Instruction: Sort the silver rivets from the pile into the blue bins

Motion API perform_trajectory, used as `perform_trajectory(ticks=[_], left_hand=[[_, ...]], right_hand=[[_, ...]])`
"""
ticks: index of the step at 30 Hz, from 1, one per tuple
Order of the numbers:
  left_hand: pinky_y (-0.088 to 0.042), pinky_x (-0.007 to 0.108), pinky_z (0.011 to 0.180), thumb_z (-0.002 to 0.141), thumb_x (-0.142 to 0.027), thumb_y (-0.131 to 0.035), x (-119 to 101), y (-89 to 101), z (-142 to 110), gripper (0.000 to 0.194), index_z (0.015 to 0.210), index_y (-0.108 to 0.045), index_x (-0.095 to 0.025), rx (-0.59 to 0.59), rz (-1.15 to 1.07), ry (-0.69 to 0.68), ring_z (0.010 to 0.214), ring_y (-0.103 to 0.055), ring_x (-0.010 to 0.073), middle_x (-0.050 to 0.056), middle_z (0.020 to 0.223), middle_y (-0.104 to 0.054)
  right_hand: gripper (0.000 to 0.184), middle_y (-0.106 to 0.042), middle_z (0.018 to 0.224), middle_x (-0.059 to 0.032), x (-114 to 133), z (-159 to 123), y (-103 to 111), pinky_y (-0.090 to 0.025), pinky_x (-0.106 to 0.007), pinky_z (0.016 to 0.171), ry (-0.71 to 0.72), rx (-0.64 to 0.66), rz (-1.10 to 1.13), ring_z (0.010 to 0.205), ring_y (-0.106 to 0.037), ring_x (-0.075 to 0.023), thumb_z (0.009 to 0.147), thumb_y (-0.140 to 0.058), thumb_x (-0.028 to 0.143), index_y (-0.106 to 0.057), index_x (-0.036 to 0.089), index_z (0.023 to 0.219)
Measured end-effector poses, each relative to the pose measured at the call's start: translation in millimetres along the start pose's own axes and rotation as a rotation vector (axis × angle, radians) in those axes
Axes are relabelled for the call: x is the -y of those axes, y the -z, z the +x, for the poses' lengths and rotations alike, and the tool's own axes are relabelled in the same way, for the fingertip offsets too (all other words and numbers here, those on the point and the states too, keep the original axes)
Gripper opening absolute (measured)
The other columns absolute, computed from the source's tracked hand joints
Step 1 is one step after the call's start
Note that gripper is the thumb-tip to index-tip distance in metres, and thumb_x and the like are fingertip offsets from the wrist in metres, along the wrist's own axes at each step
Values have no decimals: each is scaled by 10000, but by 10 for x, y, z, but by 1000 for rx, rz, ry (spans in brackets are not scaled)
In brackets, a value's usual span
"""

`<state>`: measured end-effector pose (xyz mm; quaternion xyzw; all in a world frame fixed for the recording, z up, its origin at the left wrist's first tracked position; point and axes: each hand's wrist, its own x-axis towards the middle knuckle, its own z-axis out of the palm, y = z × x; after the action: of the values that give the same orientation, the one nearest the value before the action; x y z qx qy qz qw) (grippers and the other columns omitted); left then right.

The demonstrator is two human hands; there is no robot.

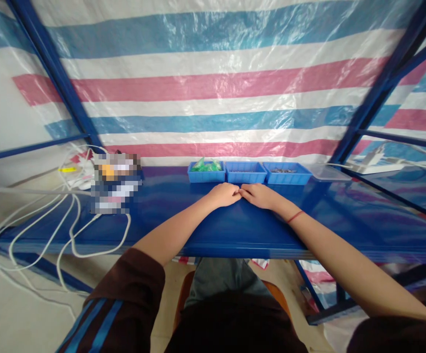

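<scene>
Above the blue tabletop (pixel 169 196), my left hand (pixel 225 194) and my right hand (pixel 259 195) meet with fingers curled and fingertips touching. Whatever they may pinch is hidden or too small to name. Just beyond them three blue bins stand in a row. In the left bin (pixel 207 178) lie green pieces (pixel 206 165) that look like plastic. The middle bin (pixel 246 177) has small parts low inside, too small to name. Small metallic-looking pieces (pixel 283 170) lie in the right bin (pixel 289 179). My hands are nearest to the middle bin.
White cables (pixel 73 220) loop over the table's left end and hang past its front edge. Beside them is a blurred-out pile (pixel 115 184). A clear, flat plastic piece (pixel 329 172) lies right of the bins, and a white power strip (pixel 377 164) is farther right. Blue frame posts (pixel 373 95) flank the table.
</scene>
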<state>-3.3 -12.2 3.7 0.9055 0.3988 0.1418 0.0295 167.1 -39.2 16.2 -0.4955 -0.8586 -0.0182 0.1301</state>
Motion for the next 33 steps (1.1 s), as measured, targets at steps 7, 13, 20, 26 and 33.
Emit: perform_trajectory(ticks=[7,13,20,26,33], left_hand=[[-409,259,650,882,-354,-461,45,-1,-4,279,765,-636,-170,5,-3,-74,750,-624,187,49,798,-686],[-396,259,644,884,-356,-465,51,2,-5,278,758,-623,-166,15,13,-98,758,-616,187,51,808,-683],[-394,256,649,882,-342,-471,38,18,-13,270,741,-619,-165,14,22,-113,751,-607,180,49,802,-675],[-397,263,649,892,-343,-459,26,31,-18,281,753,-626,-165,18,29,-107,764,-614,188,56,818,-681],[-402,256,654,897,-354,-443,10,18,-29,298,748,-628,-174,15,38,-106,759,-616,180,47,820,-685]], right_hand=[[327,-696,812,-71,-2,4,-38,-356,-248,635,-20,51,72,733,-630,-177,942,-362,341,-606,179,798],[307,-691,805,-69,7,-11,-13,-367,-247,640,-21,51,122,732,-628,-177,933,-378,336,-609,175,812],[310,-688,788,-63,18,-22,-1,-369,-247,628,-29,49,128,719,-627,-178,934,-382,346,-611,176,814],[307,-699,813,-61,29,-26,7,-377,-249,642,-28,52,109,736,-635,-180,938,-383,342,-622,180,834],[295,-710,887,-75,37,-15,-21,-379,-251,671,-40,68,47,787,-642,-184,944,-356,292,-620,183,866]])
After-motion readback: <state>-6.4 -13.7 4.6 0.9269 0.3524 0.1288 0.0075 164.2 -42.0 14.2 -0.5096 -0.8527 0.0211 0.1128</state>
